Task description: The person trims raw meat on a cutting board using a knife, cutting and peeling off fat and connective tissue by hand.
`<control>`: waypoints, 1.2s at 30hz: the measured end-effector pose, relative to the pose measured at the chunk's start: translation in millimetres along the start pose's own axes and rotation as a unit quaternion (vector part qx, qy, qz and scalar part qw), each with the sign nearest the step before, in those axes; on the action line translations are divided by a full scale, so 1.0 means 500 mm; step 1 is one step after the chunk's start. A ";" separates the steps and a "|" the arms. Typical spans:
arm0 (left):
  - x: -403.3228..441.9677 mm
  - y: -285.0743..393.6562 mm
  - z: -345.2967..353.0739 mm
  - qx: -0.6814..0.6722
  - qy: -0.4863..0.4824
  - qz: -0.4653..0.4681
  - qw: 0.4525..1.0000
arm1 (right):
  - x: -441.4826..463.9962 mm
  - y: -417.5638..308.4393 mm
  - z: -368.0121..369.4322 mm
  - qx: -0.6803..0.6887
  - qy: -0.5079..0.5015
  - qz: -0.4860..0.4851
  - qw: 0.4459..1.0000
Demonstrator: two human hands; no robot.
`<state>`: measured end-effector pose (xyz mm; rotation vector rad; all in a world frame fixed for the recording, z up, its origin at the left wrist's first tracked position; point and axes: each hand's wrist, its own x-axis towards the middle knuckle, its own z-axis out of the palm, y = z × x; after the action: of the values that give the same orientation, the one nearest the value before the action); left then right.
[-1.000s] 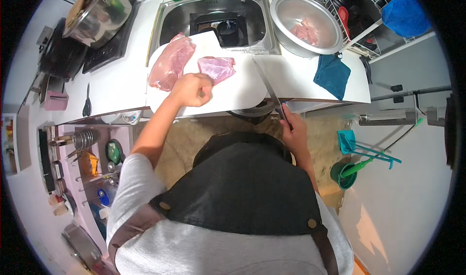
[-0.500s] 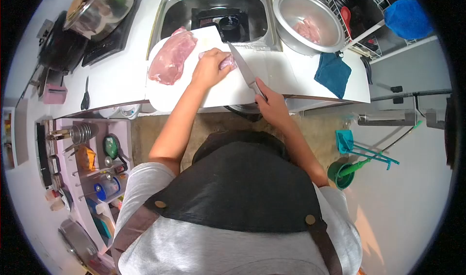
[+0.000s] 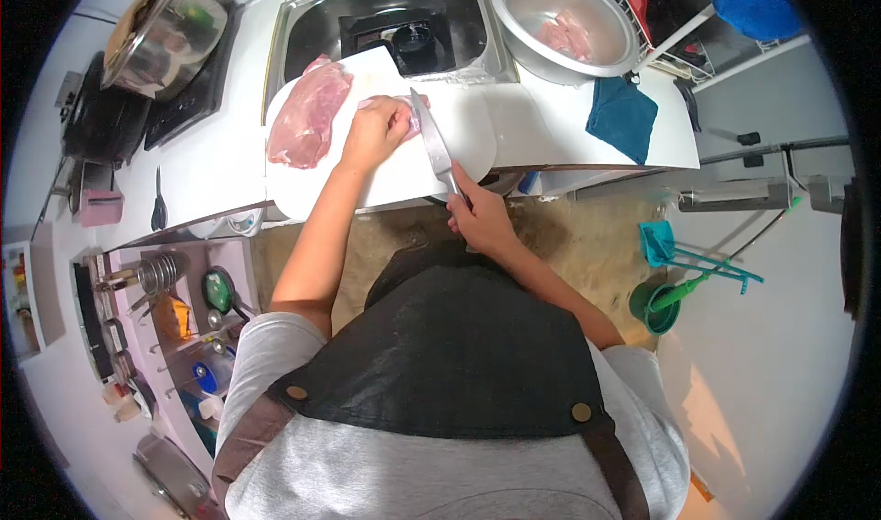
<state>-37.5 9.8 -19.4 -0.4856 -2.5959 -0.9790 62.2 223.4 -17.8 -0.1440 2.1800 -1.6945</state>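
My right hand is closed around the handle of a kitchen knife. The blade points away from me and lies along the right side of a small piece of raw meat. Curled over that piece, my left hand presses it on the white cutting board; its fingers partly hide the meat. A large slab of raw meat rests on the board to the left of my left hand.
Behind the board is a steel sink with a black tray in it. A metal bowl holding cut meat stands at the right, near a blue cloth. Scissors lie on the left of the counter. A glass-like pot sits on the stove.
The view has shifted slightly. My right hand has drawn the knife back towards me and to the left, its blade now closer to my left hand, which still holds the small meat piece.
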 end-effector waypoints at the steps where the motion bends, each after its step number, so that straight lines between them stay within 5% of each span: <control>1: -0.002 0.005 -0.001 -0.020 0.000 -0.028 0.999 | 0.005 0.001 0.002 -0.013 0.001 -0.016 1.000; 9: 0.008 -0.008 0.004 0.002 -0.028 -0.042 0.999 | 0.015 0.023 0.023 -0.066 0.037 -0.071 0.995; 17: -0.010 -0.012 0.005 -0.042 0.050 -0.034 0.997 | -0.035 0.002 0.008 -0.033 -0.010 0.013 0.999; 24: -0.031 -0.029 0.013 -0.035 0.062 0.014 0.997 | -0.002 0.021 0.039 -0.075 0.050 -0.080 0.993; 29: -0.032 -0.030 0.011 -0.049 0.131 -0.046 0.989 | -0.076 0.022 -0.011 -0.123 0.015 -0.074 0.990; 32: -0.035 -0.018 0.001 -0.083 0.120 -0.059 0.988 | -0.066 0.003 -0.027 -0.095 0.051 -0.041 0.993; 34: -0.038 -0.018 0.000 -0.069 0.113 -0.059 0.989 | 0.002 -0.007 -0.026 -0.219 0.186 -0.180 0.941; 36: -0.039 -0.018 -0.002 -0.055 0.107 -0.056 0.991 | 0.066 -0.030 -0.020 -0.243 0.172 -0.147 0.943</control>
<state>-23.8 -1.1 -31.8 -0.2464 -2.4069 -1.1498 26.1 218.5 -8.7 -0.3408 2.9400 -1.3580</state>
